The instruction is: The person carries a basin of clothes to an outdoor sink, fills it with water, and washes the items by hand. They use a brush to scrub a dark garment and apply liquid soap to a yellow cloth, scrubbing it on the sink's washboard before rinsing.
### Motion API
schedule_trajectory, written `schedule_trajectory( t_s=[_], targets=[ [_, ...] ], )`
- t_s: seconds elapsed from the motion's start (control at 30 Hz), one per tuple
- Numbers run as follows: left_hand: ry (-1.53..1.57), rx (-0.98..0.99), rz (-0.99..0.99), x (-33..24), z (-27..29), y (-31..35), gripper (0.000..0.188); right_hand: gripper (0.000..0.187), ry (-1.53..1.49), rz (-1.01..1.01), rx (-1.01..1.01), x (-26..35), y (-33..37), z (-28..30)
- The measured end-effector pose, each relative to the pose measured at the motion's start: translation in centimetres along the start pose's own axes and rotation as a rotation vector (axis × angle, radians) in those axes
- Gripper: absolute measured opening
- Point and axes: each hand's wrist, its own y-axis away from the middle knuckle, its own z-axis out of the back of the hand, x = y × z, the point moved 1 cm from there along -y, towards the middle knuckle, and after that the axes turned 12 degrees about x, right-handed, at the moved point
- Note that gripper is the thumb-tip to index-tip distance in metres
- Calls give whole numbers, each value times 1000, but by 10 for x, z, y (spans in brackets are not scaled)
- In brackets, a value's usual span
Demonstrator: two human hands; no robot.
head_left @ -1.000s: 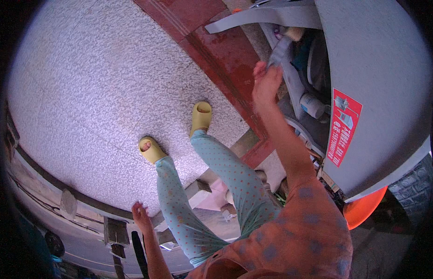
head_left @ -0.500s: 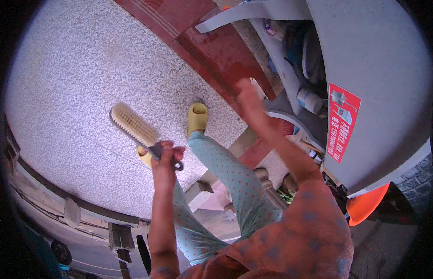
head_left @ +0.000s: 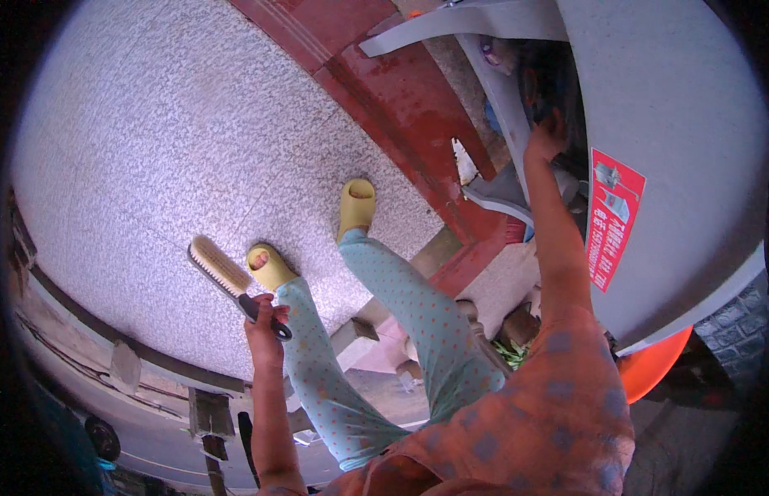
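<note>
A scrubbing brush [head_left: 221, 264] with pale bristles and a dark handle is held by my left hand [head_left: 264, 318], its fingers wrapped round the handle. The bristles point up and away from my legs, over the speckled floor. On the other side, my right arm stretches to a grey stand [head_left: 673, 165] with a red label [head_left: 617, 219]. My right hand [head_left: 548, 139] is inside the stand's dark opening, next to dark objects. Its fingers are in shadow, and whether they grip anything is hidden.
Speckled stone floor [head_left: 178, 140] spreads to the left, bordered by a wet red step [head_left: 401, 107]. My feet wear yellow slippers [head_left: 355, 211]. An orange basin-like object [head_left: 653, 368] sits below the stand. A green plant [head_left: 510, 354] is near my right elbow.
My right hand has gone from above the red step to the right, into the stand's opening. My left hand and the brush have come down and slightly left.
</note>
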Motion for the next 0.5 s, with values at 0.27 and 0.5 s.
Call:
schedule_trajectory(
  t_s=[0.27, 0.5],
  targets=[
    [68, 93, -61, 10, -2, 35, 19, 26, -385, 25, 33, 38, 31, 42],
    [29, 73, 8, 12, 5, 66, 21, 27, -700, -153, 368, 141, 160, 101]
  ],
)
